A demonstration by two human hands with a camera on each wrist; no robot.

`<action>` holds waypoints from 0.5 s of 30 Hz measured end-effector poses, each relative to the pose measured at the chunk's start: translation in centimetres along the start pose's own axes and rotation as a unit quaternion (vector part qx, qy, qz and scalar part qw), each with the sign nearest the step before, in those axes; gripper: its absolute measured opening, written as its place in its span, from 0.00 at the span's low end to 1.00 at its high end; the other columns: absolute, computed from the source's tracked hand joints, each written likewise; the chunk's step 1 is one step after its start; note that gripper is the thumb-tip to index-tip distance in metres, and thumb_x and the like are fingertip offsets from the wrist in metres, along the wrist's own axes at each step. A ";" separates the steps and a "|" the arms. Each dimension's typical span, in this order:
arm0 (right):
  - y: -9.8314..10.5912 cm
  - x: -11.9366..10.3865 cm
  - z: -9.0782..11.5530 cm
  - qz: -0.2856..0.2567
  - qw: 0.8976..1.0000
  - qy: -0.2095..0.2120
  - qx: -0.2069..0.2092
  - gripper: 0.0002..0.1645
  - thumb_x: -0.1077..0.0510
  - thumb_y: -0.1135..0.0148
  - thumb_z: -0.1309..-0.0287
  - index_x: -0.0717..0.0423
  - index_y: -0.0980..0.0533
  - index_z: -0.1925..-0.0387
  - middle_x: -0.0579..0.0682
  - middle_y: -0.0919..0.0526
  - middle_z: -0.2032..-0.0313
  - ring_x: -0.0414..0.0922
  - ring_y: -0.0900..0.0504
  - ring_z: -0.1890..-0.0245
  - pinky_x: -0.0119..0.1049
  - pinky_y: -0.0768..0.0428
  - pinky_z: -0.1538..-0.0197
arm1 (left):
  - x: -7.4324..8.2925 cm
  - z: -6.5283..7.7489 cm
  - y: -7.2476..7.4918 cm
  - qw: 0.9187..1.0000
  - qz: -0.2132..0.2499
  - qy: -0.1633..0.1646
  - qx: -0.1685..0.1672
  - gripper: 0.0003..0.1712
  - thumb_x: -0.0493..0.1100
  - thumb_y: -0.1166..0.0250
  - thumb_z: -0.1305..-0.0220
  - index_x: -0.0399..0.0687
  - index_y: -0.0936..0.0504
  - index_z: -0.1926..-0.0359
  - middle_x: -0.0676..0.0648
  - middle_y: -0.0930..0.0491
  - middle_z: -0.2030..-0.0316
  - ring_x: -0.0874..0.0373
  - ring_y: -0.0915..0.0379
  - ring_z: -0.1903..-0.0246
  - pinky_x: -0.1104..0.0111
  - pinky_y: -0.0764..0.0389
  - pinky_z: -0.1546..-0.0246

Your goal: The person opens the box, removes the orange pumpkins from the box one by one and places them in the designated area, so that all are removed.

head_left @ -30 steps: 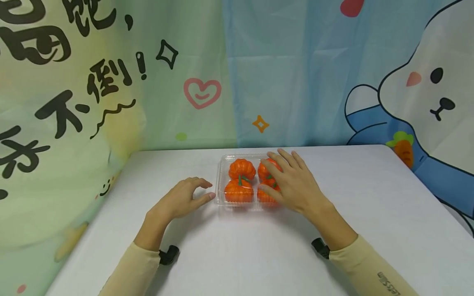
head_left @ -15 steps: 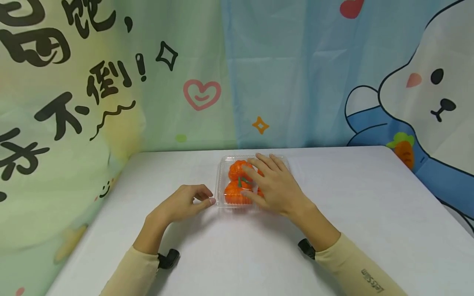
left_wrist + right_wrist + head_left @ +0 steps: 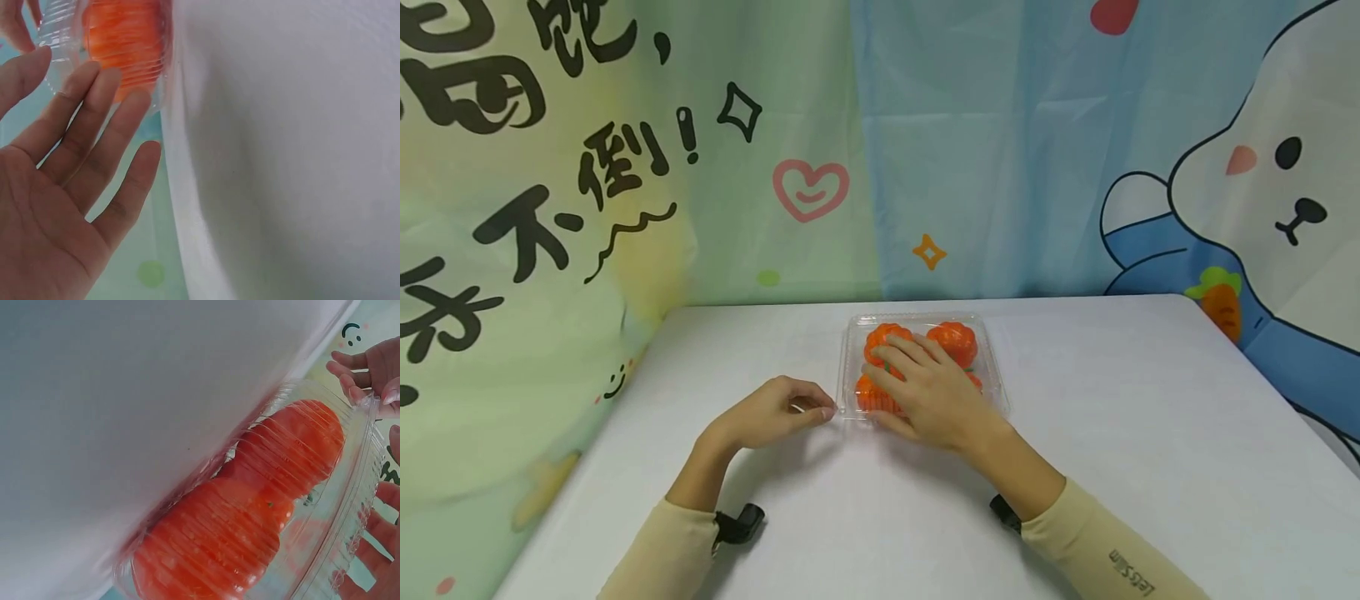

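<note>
A clear plastic clamshell box [image 3: 997, 385] stands lidded at the table's far middle, with several small orange pumpkins [image 3: 955, 342] inside. Across the top of its lid lies my right hand [image 3: 936, 404], fingers extended and slightly spread, hiding part of the pumpkins. My left hand [image 3: 775, 412] is at the near left corner, thumb and forefinger tips close against the rim. In the left wrist view the left hand's fingers [image 3: 109, 140] look nearly straight beside the box. Ribbed walls of the box [image 3: 350, 494] and two pumpkins [image 3: 206, 544] fill the right wrist view.
White cloth covers the table [image 3: 880, 517], whose far edge runs just behind the box. Beyond hangs a printed curtain [image 3: 955, 150] with a cartoon animal, hearts and lettering. Each wrist carries a small black camera [image 3: 741, 523].
My right hand has slid leftward over the lid, uncovering the far right pumpkin. My left hand has drawn its fingers closer to the thumb at the box corner. The box stays put.
</note>
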State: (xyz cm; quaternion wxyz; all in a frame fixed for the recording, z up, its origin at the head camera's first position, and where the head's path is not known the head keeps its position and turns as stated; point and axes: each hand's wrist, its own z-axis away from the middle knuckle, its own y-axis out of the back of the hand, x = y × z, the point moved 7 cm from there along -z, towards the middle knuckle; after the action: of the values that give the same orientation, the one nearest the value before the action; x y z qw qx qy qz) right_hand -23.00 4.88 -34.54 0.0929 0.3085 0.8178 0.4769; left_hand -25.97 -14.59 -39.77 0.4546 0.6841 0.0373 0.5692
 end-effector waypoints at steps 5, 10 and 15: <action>-0.1 -0.4 -0.2 -0.015 1.000 0.011 0.011 0.30 0.38 0.31 0.38 0.46 0.22 0.39 0.52 0.20 0.42 0.53 0.25 0.36 0.58 0.30 0.32 | -0.1 -0.2 -0.3 1.000 0.017 -0.001 -0.025 0.15 0.49 0.37 0.27 0.46 0.13 0.50 0.51 0.13 0.54 0.60 0.18 0.52 0.59 0.21 0.43; -0.1 -0.9 -0.4 -0.020 0.999 0.032 0.014 0.27 0.42 0.25 0.42 0.41 0.20 0.43 0.51 0.20 0.41 0.53 0.25 0.36 0.56 0.31 0.31 | -0.3 -0.4 -0.5 0.999 0.036 -0.001 -0.040 0.15 0.49 0.37 0.26 0.44 0.13 0.50 0.48 0.13 0.53 0.59 0.18 0.51 0.57 0.22 0.42; -0.4 -1.4 -0.4 -0.029 0.998 0.058 -0.001 0.18 0.48 0.24 0.42 0.41 0.18 0.51 0.51 0.20 0.40 0.52 0.25 0.35 0.51 0.31 0.30 | -0.5 -0.6 -0.7 0.998 0.038 -0.005 -0.044 0.14 0.48 0.37 0.26 0.43 0.13 0.52 0.46 0.12 0.56 0.58 0.19 0.53 0.59 0.24 0.44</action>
State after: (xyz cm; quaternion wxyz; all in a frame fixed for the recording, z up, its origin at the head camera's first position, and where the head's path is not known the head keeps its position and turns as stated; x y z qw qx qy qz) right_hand -22.23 3.58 -34.85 0.0597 0.2568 0.8296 0.4922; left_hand -26.33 -14.07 -40.60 0.4625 0.6668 -0.0163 0.5841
